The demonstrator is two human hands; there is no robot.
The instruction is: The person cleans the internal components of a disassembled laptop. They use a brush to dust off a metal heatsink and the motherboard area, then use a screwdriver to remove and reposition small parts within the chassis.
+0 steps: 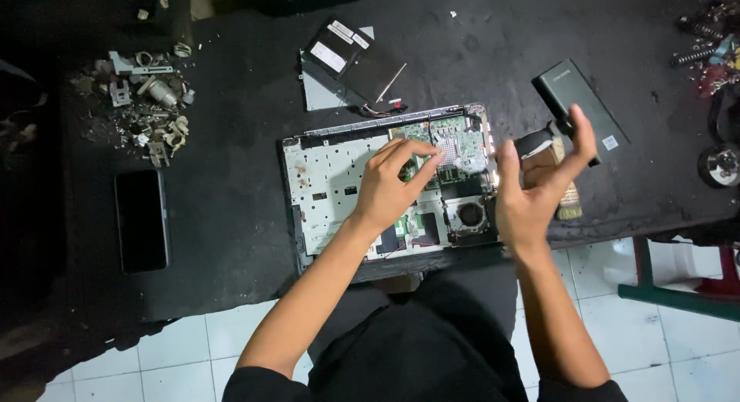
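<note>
- Fingers of the left hand (389,188) press down on the open laptop (385,186) — its insides show.
- Right hand (536,190) is spread, holding nothing, beside a brush (556,174).
- Laptop lies on the black table (231,140).

bare mat (231,140) left of laptop (331,178), brush (551,171) crowding right

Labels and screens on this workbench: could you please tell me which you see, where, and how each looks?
Phone: left of the laptop chassis, flat, dark rectangular screen.
Drive: behind the chassis, black, white rectangular labels.
Power bank: beyond the right hand, black slab, small white sticker.
</note>
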